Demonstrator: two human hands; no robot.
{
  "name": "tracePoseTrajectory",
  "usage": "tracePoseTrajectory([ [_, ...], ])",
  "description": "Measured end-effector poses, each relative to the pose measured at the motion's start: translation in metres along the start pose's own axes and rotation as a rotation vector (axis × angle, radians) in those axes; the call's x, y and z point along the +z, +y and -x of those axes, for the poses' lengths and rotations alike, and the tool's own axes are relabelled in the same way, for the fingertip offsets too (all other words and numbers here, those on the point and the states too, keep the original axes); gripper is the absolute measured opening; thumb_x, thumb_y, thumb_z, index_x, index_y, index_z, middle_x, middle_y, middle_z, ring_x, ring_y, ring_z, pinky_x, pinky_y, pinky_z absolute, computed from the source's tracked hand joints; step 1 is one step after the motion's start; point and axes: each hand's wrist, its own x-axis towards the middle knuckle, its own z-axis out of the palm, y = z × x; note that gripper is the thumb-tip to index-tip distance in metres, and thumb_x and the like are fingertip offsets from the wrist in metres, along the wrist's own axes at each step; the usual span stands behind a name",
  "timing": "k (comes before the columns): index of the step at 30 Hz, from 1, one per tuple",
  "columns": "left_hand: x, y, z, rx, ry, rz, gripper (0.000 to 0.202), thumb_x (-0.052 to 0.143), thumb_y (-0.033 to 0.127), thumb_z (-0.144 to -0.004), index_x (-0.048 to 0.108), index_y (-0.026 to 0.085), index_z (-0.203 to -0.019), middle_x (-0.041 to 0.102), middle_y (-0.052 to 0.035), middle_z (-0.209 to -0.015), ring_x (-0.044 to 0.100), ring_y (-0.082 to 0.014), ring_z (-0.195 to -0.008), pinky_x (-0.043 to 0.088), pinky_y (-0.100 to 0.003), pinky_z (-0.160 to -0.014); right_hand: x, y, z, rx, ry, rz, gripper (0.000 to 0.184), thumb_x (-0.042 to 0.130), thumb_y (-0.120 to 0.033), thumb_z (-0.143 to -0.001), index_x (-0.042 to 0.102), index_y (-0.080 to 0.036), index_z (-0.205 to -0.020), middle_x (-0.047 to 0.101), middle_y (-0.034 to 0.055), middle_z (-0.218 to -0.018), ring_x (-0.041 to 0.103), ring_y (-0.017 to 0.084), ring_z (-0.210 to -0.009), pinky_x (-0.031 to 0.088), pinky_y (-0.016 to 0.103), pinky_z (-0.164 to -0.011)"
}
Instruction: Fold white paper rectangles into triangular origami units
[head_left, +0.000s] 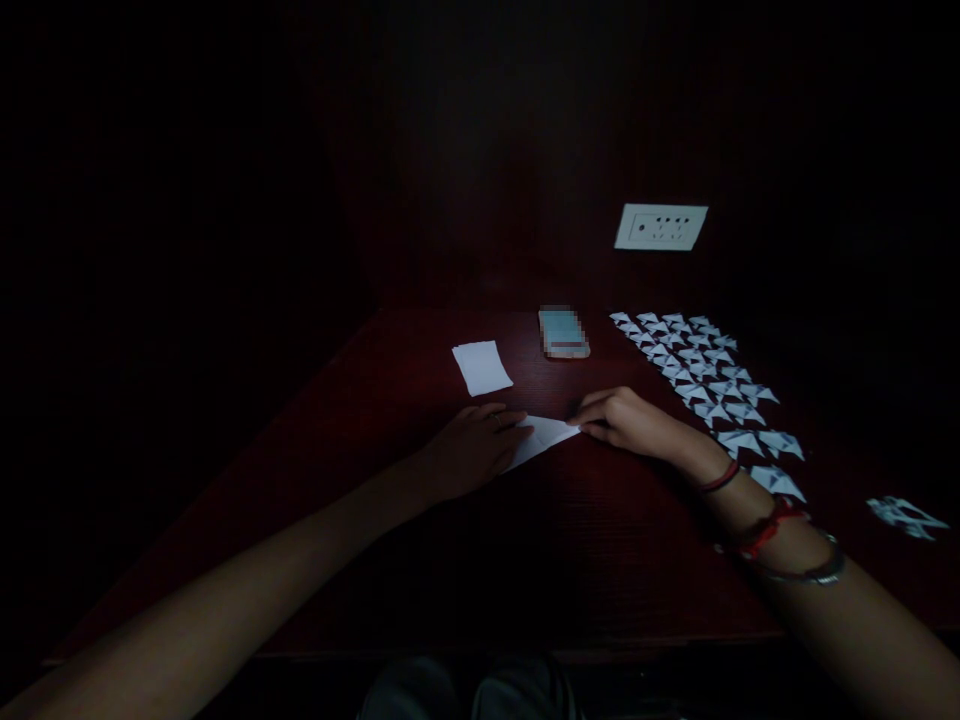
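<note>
A folded white sheet of paper [546, 436] lies on the dark red table between my two hands. My left hand [476, 452] rests on its left part, fingers stretched out flat over the paper, a ring on one finger. At the right corner, my right hand [616, 420] pinches the paper's tip between thumb and fingers. Part of the sheet is hidden under the left hand. Just beyond the left hand is a small stack of square white paper [482, 368].
Rows of several folded paper pieces [694, 365] cover the table's right side. A further small paper cluster [906, 517] sits at the far right. A phone [564, 332] lies toward the back. A socket plate [661, 228] is on the wall.
</note>
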Motion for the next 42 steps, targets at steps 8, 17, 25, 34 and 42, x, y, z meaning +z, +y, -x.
tracePoseTrajectory([
  [8,-0.001,-0.001,-0.001,0.027,0.0,0.043,0.035,0.034,0.024,-0.086,0.037,0.023,-0.12,0.033,-0.0002,-0.13,0.022,-0.0221,-0.121,0.025,-0.039,-0.094,0.0,-0.003,0.0,-0.07,-0.055,0.159,0.023,0.045,-0.008,-0.075,0.063,-0.014,-0.087,0.06,0.0062,-0.082,0.054,0.014,-0.076,0.04,0.026,-0.072],
  [17,-0.01,-0.001,-0.002,0.102,-0.056,0.185,0.04,0.032,0.015,-0.084,0.033,0.024,-0.123,0.035,0.0009,-0.129,0.027,-0.0166,-0.119,0.026,-0.034,-0.095,-0.001,0.002,0.003,-0.059,-0.065,0.064,0.028,0.046,-0.006,-0.073,0.064,-0.017,-0.091,0.059,0.0045,-0.084,0.054,0.012,-0.076,0.04,0.024,-0.07],
  [25,-0.014,0.004,-0.006,0.121,-0.06,0.161,0.042,0.035,0.015,-0.083,0.031,0.025,-0.124,0.04,-0.0035,-0.122,0.035,-0.0189,-0.112,0.029,-0.037,-0.091,-0.006,0.003,0.004,0.01,-0.075,-0.029,0.029,0.045,-0.004,-0.07,0.065,-0.016,-0.087,0.06,0.0034,-0.083,0.055,0.011,-0.074,0.041,0.022,-0.072],
  [34,-0.01,0.016,-0.014,0.195,0.012,0.205,0.038,0.035,0.012,-0.081,0.035,0.017,-0.119,0.031,-0.0049,-0.131,0.026,-0.0182,-0.12,0.025,-0.037,-0.096,-0.008,0.001,0.003,0.036,-0.081,-0.034,0.026,0.046,-0.007,-0.069,0.066,-0.015,-0.084,0.06,0.0031,-0.082,0.056,0.011,-0.074,0.041,0.022,-0.072],
  [42,-0.008,0.018,-0.018,0.245,-0.034,0.204,0.046,0.035,0.014,-0.078,0.028,0.016,-0.124,0.035,-0.0049,-0.128,0.03,-0.0197,-0.116,0.026,-0.038,-0.095,-0.013,0.008,0.01,0.072,-0.14,-0.01,0.024,0.048,-0.01,-0.07,0.066,-0.017,-0.084,0.063,0.0017,-0.081,0.057,0.012,-0.073,0.041,0.022,-0.072],
])
